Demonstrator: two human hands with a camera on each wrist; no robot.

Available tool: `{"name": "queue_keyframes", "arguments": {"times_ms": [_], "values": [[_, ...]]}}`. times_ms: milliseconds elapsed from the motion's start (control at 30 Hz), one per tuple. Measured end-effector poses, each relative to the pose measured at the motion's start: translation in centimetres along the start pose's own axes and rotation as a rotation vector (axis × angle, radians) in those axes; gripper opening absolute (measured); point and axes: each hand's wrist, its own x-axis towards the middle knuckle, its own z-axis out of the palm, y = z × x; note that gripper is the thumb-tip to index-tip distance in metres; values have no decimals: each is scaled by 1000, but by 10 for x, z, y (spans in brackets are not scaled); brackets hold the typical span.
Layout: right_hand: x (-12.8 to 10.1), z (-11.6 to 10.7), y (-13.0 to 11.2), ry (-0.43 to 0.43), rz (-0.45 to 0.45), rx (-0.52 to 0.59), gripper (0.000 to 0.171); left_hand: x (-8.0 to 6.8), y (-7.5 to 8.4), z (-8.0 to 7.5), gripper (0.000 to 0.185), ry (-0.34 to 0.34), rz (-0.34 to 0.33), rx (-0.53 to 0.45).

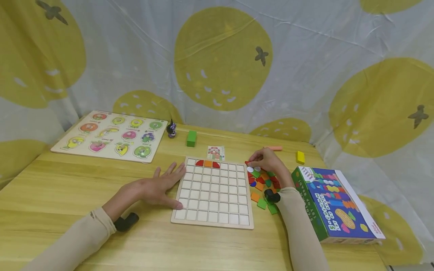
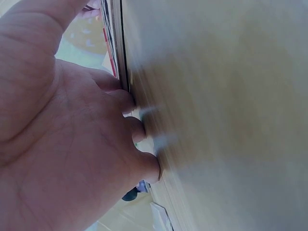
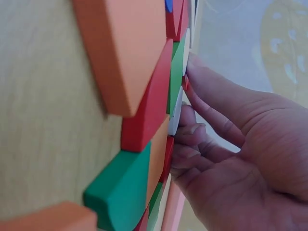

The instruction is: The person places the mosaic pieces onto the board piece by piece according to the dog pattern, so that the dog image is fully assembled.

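Note:
A wooden grid board lies flat on the table. In its top row, an orange square sits between two red curved pieces. My left hand is spread at the board's left edge, thumb low and fingers higher up. To the right of the board, my right hand reaches over a pile of coloured tiles and pinches a small red piece at its fingertips. White round pieces lie just below those fingertips. Close in the right wrist view are a dark green piece and an orange tile.
A small pattern card lies beyond the board. Farther left are a fruit puzzle board, a dark figurine and a green block. On the right stand a bead-set box and a yellow block.

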Motion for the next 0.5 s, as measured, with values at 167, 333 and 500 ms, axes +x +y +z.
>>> {"name": "queue_keyframes", "arguments": {"times_ms": [167,333,500], "values": [[-1,0,-2,-18,12,-25,16,1,-4,2,131,6,1,11],[-2,-1,-2,-22,-21,-29,16,-3,9,-3,124,-4,-8,7],[-4,-3,2,17,-41,-4,15,-5,11,-5,124,-9,11,-19]]}}
